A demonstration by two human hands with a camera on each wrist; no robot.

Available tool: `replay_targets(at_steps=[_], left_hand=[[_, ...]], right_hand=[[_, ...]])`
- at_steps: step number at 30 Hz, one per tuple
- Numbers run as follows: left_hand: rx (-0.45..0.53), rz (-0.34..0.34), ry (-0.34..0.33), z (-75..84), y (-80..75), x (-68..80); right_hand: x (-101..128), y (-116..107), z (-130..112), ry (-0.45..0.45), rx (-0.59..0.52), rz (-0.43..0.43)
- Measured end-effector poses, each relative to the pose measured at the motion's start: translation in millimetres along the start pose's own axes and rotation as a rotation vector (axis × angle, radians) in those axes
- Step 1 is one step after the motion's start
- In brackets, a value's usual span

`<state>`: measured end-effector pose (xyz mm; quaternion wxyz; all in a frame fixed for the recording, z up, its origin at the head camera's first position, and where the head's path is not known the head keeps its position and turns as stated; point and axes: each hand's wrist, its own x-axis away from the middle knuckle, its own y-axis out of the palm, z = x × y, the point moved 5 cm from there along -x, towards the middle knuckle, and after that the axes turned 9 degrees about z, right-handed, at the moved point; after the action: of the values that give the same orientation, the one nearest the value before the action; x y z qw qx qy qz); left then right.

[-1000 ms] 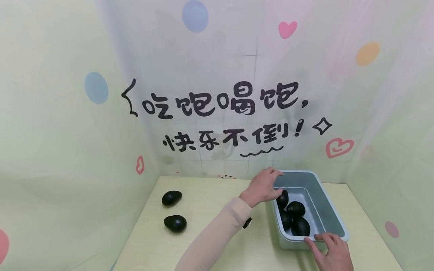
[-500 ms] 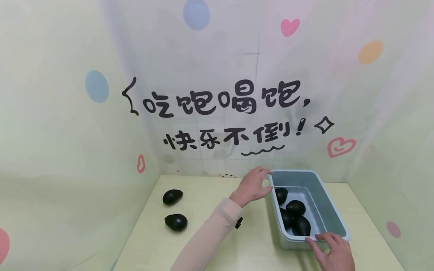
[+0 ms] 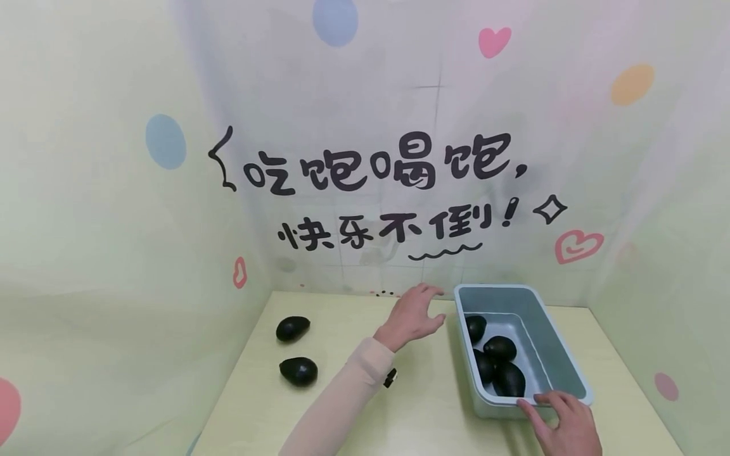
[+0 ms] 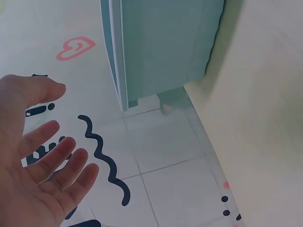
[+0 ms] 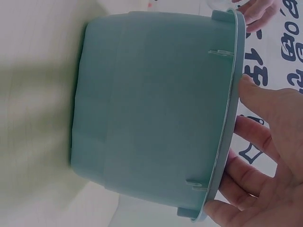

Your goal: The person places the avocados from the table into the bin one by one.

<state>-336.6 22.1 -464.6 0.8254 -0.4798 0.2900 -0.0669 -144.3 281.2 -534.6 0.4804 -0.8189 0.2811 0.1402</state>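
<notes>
In the head view, my left hand [image 3: 412, 318] hangs over the table left of a grey-blue plastic bin [image 3: 469, 373], its fingers spread and nothing held. The left wrist view shows the same hand [image 4: 45, 156] with loosely bent fingers, apart from the bin. My right hand [image 3: 569, 425] holds the bin's near rim; in the right wrist view its thumb and fingertips [image 5: 258, 135] hook over that edge. Several dark avocados [image 3: 509, 380] lie in the bin, towards its left side. Two more avocados [image 3: 293, 329] lie on the table's left side, one in front of the other.
The pale table [image 3: 422, 405] meets a printed backdrop [image 3: 365, 82] at the back and both sides. A small black object [image 3: 390, 378] shows beside the left sleeve [image 3: 342, 405]; what it is cannot be made out.
My left hand has drawn back leftward from above the bin's left rim to over the table. The right hand stays on the near rim. The view has shifted slightly.
</notes>
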Motion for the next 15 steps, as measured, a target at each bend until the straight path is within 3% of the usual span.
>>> replay_targets(at_steps=[15], left_hand=[[0.007,-0.007,-0.022,-11.5,2.6,17.1]], right_hand=[[1,3,3,0.007,-0.008,0.024]])
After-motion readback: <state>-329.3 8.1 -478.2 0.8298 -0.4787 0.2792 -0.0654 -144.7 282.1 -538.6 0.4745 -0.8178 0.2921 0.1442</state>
